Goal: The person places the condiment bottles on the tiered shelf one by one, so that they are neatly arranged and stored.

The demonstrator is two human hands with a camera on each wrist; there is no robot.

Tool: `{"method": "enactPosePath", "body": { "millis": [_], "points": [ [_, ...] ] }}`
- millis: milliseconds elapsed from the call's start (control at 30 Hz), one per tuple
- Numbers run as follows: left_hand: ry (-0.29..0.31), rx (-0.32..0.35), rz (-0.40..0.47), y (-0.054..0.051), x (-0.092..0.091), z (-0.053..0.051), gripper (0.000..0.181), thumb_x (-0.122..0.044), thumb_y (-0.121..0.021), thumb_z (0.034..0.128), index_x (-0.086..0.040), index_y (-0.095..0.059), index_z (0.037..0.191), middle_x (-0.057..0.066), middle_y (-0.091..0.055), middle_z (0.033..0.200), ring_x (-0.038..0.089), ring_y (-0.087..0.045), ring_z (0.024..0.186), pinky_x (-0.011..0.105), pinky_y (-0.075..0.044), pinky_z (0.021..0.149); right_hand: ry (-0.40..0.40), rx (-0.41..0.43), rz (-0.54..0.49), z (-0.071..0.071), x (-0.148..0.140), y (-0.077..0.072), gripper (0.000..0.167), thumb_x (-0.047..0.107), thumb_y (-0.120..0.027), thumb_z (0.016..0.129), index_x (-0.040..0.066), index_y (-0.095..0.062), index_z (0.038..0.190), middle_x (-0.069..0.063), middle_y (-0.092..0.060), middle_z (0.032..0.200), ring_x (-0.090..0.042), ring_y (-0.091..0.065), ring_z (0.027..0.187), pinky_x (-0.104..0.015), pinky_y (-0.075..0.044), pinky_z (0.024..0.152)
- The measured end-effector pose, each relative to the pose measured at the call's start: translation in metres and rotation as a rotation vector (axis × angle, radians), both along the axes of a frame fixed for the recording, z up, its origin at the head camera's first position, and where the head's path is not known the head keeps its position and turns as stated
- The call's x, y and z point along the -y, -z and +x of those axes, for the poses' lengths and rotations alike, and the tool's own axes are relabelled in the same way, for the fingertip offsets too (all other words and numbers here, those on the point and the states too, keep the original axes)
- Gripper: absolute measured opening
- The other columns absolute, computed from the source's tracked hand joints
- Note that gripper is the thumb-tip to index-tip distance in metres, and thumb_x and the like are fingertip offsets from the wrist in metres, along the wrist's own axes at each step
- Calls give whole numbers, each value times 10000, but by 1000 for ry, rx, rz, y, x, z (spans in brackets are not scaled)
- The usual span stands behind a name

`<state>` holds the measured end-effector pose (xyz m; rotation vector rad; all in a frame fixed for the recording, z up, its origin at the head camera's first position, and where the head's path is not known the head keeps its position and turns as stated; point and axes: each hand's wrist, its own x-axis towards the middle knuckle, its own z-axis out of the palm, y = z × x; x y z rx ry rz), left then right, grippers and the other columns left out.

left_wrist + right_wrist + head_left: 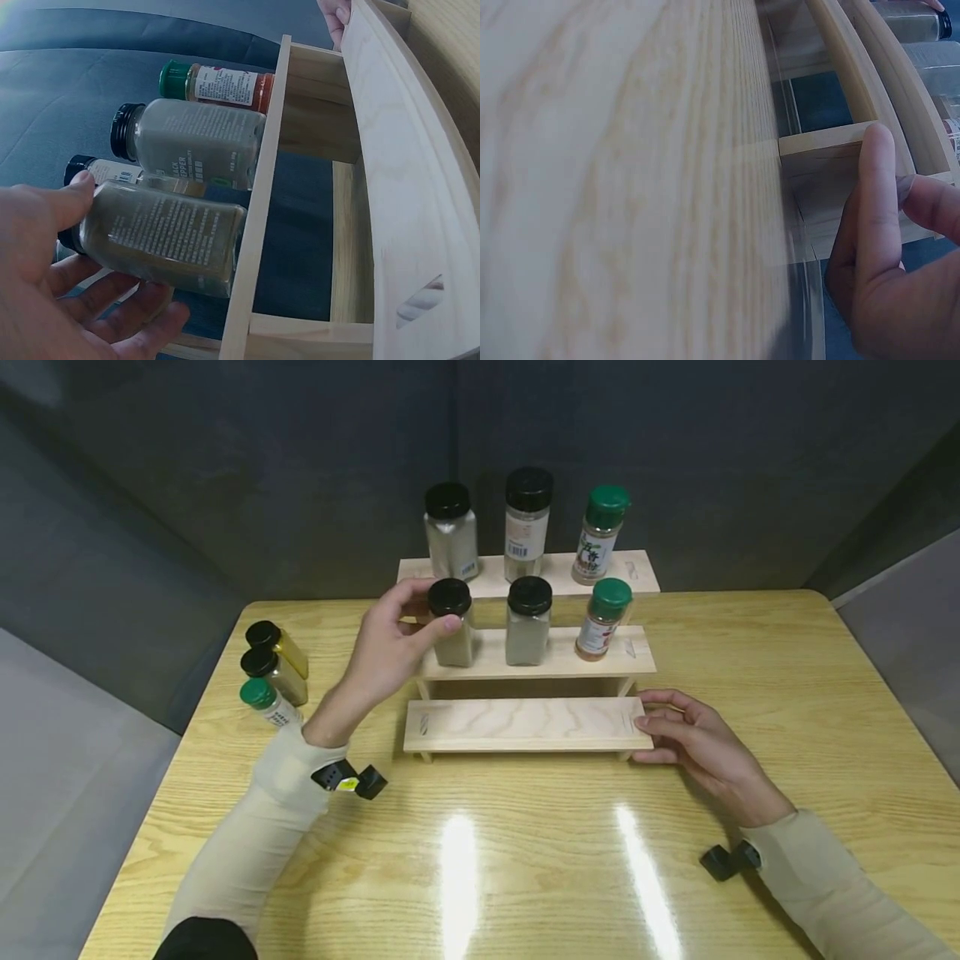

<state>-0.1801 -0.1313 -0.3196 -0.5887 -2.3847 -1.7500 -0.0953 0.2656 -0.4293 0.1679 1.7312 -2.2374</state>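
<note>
A three-step wooden rack (525, 724) stands on the table. My left hand (382, 647) is at the left jar (454, 639) of the middle step, thumb on its front near the black lid and fingers behind. In the left wrist view that jar (161, 236) stands on the step edge, the thumb at its neck. Beside it stand a black-lidded jar (528, 635) and a green-lidded bottle (597, 635). My right hand (701, 743) holds the right end of the bare bottom step, thumb on top; in the right wrist view its fingers (881, 210) touch the rack's end.
On the top step stand two black-lidded jars (452, 543) (525, 535) and a green-lidded bottle (596, 547). At the table's left lie or lean two black-lidded jars (288, 681) (292, 653) and a green-capped bottle (279, 710). Dark partitions (337, 468) rise behind.
</note>
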Motion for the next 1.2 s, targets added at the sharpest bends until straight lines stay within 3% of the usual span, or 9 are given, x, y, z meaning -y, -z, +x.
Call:
{"method": "enactPosePath", "body": {
  "millis": [333,567,800,1033,1200],
  "points": [
    [10,-7,11,3,6,3,468,-21,-803,997,50,-629,1425,178,-681,1263,251,-645,1114,380,-584,924,-6,-10,-18,0,0,0,263,-75,-610,1083,80,-607,1295,-92,-661,1067,-216,-734,959,-396,-681,828],
    [-8,-48,51,3,33,16,422,4,-741,1027,62,-623,1429,169,-654,1412,324,-653,1229,347,-567,1009,0,1,-24,0,0,0,274,-82,-621,1074,90,-609,1287,-91,-672,1049,-211,-730,956,-401,-684,820],
    [-111,-145,69,8,80,36,347,67,-703,1013,96,-674,1358,131,-698,1343,241,-668,1190,260,-564,970,-9,-4,-18,0,0,0,283,-87,-615,1075,86,-592,1299,-92,-667,1039,-204,-726,947,-399,-685,815],
    [-196,-280,162,12,127,56,282,65,-701,1028,133,-696,1302,61,-742,1268,184,-699,1129,207,-572,939,-13,1,-20,-1,0,1,286,-84,-619,1076,93,-600,1300,-89,-667,1050,-196,-720,952,-400,-687,807],
    [-367,-331,154,22,150,68,277,68,-714,1007,109,-721,1281,49,-749,1237,176,-702,1119,209,-557,960,-12,3,-29,-1,-1,2,289,-88,-619,1075,110,-630,1285,-85,-671,1060,-193,-713,974,-399,-688,806]
  ]
}}
